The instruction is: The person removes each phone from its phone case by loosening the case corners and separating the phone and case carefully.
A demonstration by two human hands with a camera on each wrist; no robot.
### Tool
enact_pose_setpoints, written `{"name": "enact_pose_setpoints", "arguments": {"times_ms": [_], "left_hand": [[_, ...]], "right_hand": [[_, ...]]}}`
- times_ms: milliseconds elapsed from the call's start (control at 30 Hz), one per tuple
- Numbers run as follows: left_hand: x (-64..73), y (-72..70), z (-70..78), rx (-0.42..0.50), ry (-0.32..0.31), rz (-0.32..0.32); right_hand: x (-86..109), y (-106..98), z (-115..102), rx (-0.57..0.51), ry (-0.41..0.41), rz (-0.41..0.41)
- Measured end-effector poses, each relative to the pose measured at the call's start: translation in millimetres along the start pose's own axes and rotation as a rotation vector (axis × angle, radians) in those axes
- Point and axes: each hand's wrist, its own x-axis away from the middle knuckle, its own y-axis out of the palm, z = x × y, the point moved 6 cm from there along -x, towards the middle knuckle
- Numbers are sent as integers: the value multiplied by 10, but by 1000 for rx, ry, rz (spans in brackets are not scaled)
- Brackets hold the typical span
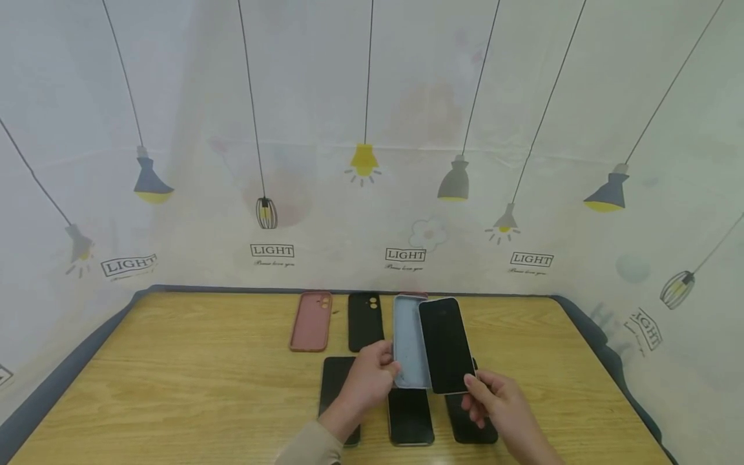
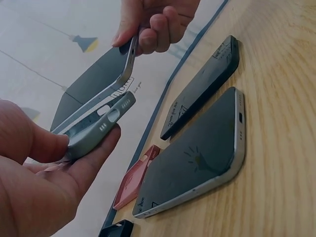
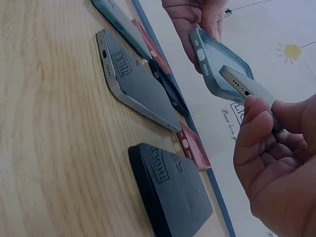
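Observation:
My left hand [image 1: 372,371] grips a light blue phone case [image 1: 408,349] by its lower left edge, its hollow inside facing up. My right hand [image 1: 496,397] pinches a phone [image 1: 447,345] at the lower right corner, between thumb and fingers. The phone's dark screen faces up and its rim is pale. It is tilted at an angle to the case and covers the case's right side in the head view. In the right wrist view, the phone's lower end [image 3: 234,81] stands out above the case's rim [image 3: 210,74]. Both are held above the table.
Three phones lie on the wooden table [image 1: 192,374] below the hands: left [image 1: 334,381], middle [image 1: 411,420] and right [image 1: 472,423]. Behind them lie a pink case [image 1: 310,323] and a black case [image 1: 365,321]. Another pink case [image 3: 195,148] is mostly hidden in the head view. A lamp-print cloth [image 1: 325,84] hangs behind.

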Motion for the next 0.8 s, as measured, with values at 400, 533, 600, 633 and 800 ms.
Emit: {"name": "enact_pose_setpoints", "arguments": {"times_ms": [400, 533, 600, 633, 800], "left_hand": [[-27, 13, -11, 140, -59, -27], [-54, 16, 5, 161, -60, -27], [-73, 23, 16, 169, -57, -25], [-80, 27, 23, 170, -58, -24], [-132, 52, 54, 163, -60, -21]], "right_hand": [[93, -264, 127, 1, 58, 11], [122, -375, 193, 26, 86, 40], [129, -434, 228, 35, 98, 57], [127, -465, 248, 44, 105, 71], [153, -604, 312, 87, 157, 151]]}}
